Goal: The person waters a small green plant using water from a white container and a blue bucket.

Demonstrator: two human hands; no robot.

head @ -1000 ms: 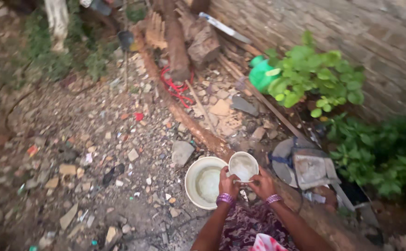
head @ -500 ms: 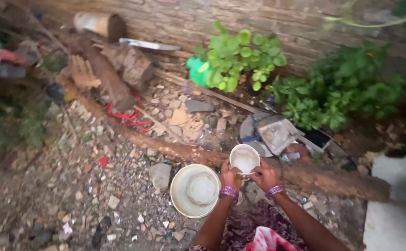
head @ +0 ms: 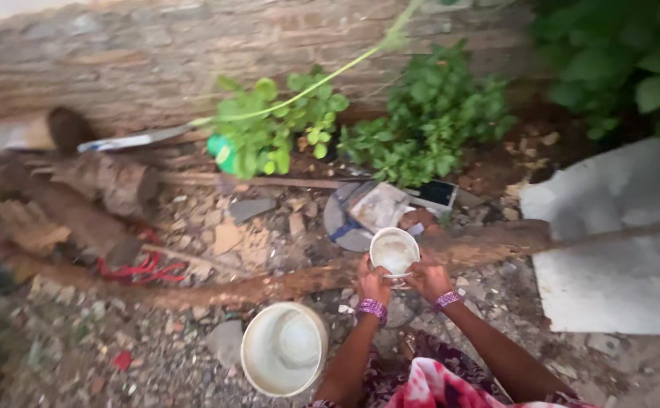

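small white bowl [head: 394, 251] is gripped at its rim by left hand [head: 373, 284] and right hand [head: 429, 278], above the ground, near the white bucket [head: 283, 350].

A single head-worn camera looks steeply down and forward from above the person's arms, which enter from the bottom edge. It faces a brick wall [head: 194, 53] that crosses the top of the frame, with rubble-strewn ground [head: 118, 347] filling the lower part. The left hand [head: 373, 284] and right hand [head: 428, 278] sit just below centre at arm's length, close to the lens; the wall and green plants [head: 420, 128] lie farther off. The view is slightly blurred.
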